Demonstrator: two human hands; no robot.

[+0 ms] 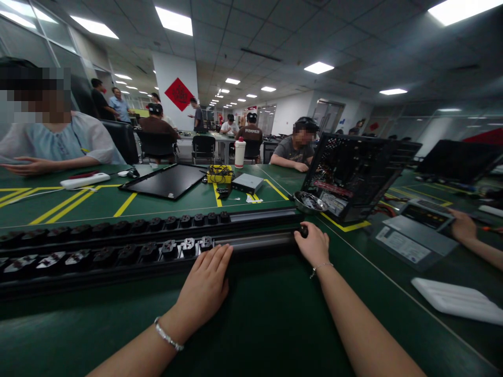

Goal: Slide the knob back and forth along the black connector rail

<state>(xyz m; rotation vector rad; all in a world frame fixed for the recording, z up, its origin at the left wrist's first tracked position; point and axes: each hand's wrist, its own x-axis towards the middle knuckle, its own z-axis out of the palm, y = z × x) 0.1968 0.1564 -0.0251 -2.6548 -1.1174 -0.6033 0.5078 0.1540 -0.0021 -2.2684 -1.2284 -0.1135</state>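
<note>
Two long black power strips lie across the green table, the near one (118, 259) right in front of me and the far one (157, 224) behind it. My left hand (206, 280) rests flat on the near strip, fingers stretched out beside its last sockets. My right hand (314, 246) is closed round the right end of that strip, gripping a small black part I cannot make out clearly.
An open computer case (353, 175) stands at the right with a metal bowl (310, 201) before it. Another person's hand (463, 226) reaches near a drive (416, 238). A white foam piece (456, 301) lies front right. Several people sit around; a black panel (167, 180) lies mid-table.
</note>
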